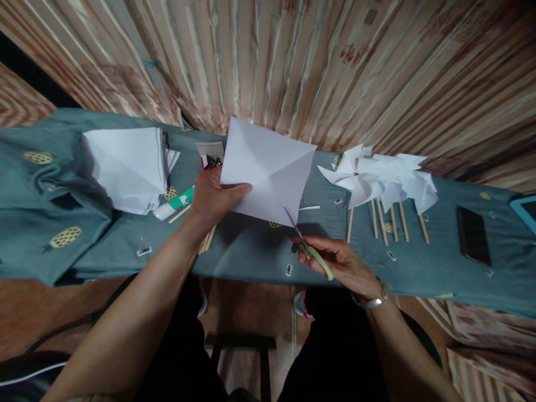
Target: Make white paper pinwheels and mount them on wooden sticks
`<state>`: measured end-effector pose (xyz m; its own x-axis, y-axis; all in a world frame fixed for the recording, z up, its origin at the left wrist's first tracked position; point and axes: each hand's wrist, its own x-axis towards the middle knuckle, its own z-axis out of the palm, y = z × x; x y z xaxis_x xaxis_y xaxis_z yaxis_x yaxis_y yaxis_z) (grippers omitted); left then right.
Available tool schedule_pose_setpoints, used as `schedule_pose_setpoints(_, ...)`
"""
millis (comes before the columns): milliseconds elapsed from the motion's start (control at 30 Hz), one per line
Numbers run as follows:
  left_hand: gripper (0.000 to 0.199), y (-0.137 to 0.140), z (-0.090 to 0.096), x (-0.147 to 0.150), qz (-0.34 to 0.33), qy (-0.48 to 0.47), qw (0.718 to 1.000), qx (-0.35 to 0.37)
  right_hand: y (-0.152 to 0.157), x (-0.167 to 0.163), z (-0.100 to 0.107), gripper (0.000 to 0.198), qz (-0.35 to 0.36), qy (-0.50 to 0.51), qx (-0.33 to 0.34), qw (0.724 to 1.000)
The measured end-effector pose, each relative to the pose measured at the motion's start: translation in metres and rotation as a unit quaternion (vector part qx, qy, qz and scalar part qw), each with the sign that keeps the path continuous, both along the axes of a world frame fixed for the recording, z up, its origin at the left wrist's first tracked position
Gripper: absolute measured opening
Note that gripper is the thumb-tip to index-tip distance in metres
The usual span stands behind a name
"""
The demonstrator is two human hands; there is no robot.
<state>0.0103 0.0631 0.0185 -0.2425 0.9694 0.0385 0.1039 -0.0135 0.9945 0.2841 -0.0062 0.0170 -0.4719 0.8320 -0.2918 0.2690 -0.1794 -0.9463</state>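
Note:
My left hand (215, 195) grips a white square sheet of paper (266, 167) by its left corner, thumb on top, and holds it above the table. Faint diagonal creases cross the sheet. In my right hand (335, 257) is a pair of scissors (316, 259) with pale green handles. Their blades are parted at the sheet's near right corner, one over the paper; the other blade is mostly hidden. Beside my left hand lie a green and white glue tube (173, 204) and some thin wooden sticks (207, 240), partly covered by the hand.
A stack of white paper (125, 167) lies at the left. Several white paper pinwheels (355, 174) on wooden sticks are grouped at the right, near a dark phone (473, 234). A blue-edged device (523, 209) sits at the far right. Behind the cloth-covered table (251, 262) hangs a striped curtain (268, 67).

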Motion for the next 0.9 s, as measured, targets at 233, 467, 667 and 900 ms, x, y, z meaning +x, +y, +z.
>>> schedule_pose_setpoints(233,0.028,0.000,-0.001,-0.002,-0.001,-0.003,1.000,0.014,-0.002,-0.002,-0.003,0.052,-0.018,0.003,-0.016,1.000)
schedule_pose_setpoints(467,0.030,0.001,-0.002,-0.003,-0.006,-0.017,1.000,0.006,-0.003,-0.002,-0.010,0.052,-0.025,-0.002,-0.021,0.999)
schedule_pose_setpoints(667,0.029,0.000,-0.002,-0.003,0.003,-0.020,1.000,0.005,-0.002,-0.003,-0.009,0.050,-0.029,-0.010,-0.014,0.999)
schedule_pose_setpoints(900,0.030,0.000,-0.002,-0.003,0.007,-0.018,1.000,0.000,-0.002,-0.004,-0.012,0.046,-0.034,-0.001,-0.011,0.999)
